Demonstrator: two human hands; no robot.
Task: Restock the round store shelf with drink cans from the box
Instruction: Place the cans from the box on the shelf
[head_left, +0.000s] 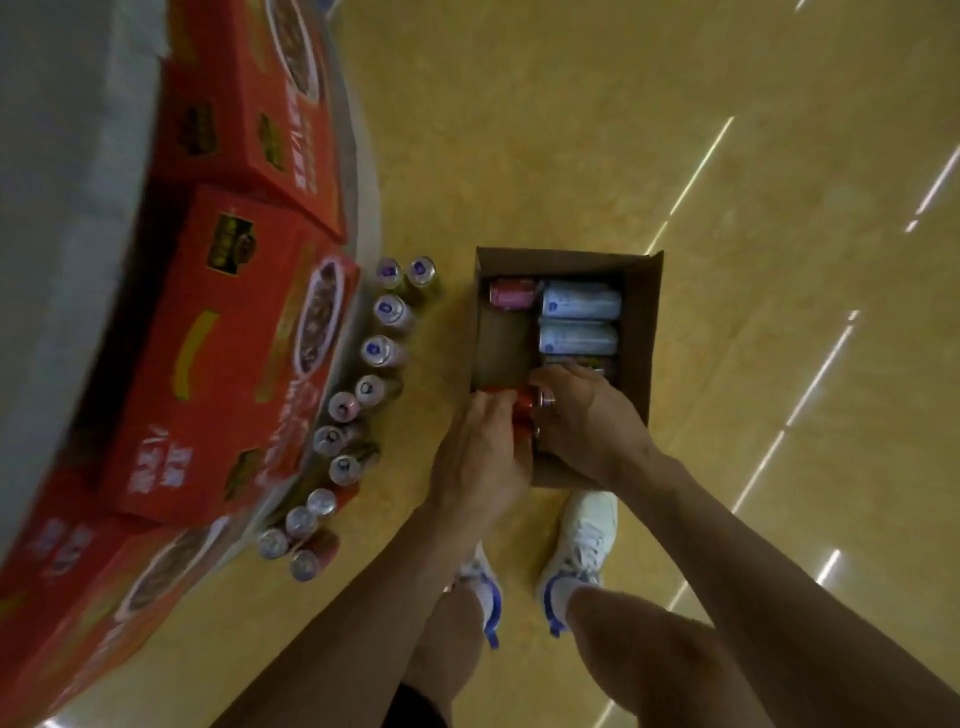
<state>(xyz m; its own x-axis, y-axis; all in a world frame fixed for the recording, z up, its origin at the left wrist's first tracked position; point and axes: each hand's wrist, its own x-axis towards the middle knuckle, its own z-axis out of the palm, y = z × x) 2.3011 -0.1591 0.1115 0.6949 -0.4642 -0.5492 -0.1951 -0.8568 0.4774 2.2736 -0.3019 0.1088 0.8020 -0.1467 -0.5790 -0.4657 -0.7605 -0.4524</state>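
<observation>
Both hands down in the near end of the box: left hand and right hand closed together around a red can, picking step; more cans lying just beyond the fingers; next, lifting clear and carrying left to the row of cans along the round shelf edge, set upright

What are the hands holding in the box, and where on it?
Both hands, left and right, close on a red can lying in the box, apparently around its body.
</observation>
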